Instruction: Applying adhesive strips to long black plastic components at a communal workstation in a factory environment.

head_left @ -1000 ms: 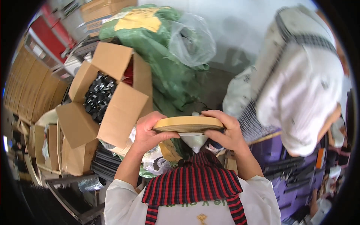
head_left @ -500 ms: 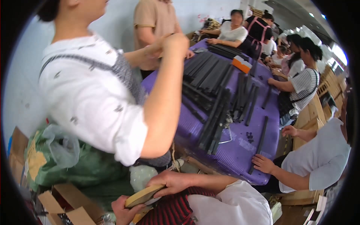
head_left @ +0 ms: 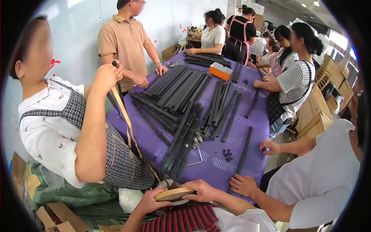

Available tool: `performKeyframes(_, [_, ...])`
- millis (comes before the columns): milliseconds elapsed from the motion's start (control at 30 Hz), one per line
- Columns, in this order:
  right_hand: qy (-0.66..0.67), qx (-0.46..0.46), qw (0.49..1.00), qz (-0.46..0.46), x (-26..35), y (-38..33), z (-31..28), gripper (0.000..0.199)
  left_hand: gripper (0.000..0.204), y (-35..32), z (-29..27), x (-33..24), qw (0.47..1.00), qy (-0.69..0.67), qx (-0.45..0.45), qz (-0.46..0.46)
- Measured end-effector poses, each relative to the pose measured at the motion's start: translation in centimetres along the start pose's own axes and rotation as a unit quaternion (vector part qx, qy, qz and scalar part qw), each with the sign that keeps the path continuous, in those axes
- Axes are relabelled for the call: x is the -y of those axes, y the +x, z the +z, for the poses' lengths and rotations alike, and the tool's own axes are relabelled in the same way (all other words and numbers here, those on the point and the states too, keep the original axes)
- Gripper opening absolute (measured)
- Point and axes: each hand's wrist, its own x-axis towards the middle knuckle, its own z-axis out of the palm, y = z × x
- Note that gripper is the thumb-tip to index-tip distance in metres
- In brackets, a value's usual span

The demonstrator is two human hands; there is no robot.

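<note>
So we've got our left hand [head_left: 150, 202] and right hand [head_left: 201, 190] both gripping a flat yellow-tan roll [head_left: 174, 193], one at each side, right in front of our red-and-black striped apron [head_left: 181, 221] and just off the near edge of the purple table [head_left: 212, 167]. Container-wise: a cardboard box [head_left: 45, 217] with its flaps up sits lower left (we can't make out what's inside), near a big green sack [head_left: 73, 190], contents hidden. On the table, an orange-and-white box [head_left: 221, 72] sits by loose black strips [head_left: 181, 87]; can't tell what that holds either.
</note>
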Motion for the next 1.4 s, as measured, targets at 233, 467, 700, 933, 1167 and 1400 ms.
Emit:
performKeyframes(233, [-0.044,-0.013,0.999,0.023,0.7,-1.9,-4.0,0.028,0.045,2.3,4.2,-0.6,0.995,-0.075,0.017,-0.062])
performKeyframes(467, [-0.013,-0.009,0.999,0.038,1.1,0.7,-0.7,0.030,0.045,0.2,0.9,0.8,0.995,-0.034,0.003,-0.093])
performKeyframes(700, [-0.008,0.060,0.998,0.008,0.8,3.7,1.5,0.029,0.045,-2.9,-0.4,1.1,0.988,-0.081,-0.082,-0.106])
performKeyframes(933, [0.020,0.094,0.995,-0.026,0.3,3.8,1.2,0.030,0.042,-3.6,0.7,0.8,0.981,-0.060,-0.122,-0.137])
performKeyframes(1167, [0.141,0.155,0.973,0.096,-1.5,2.1,-2.1,0.038,0.037,-4.4,2.9,0.6,0.969,-0.106,-0.214,-0.066])
performKeyframes(1400, [0.359,0.254,0.885,0.154,-2.6,2.8,0.1,0.042,0.039,-7.8,5.9,2.5,0.867,-0.358,-0.342,-0.064])
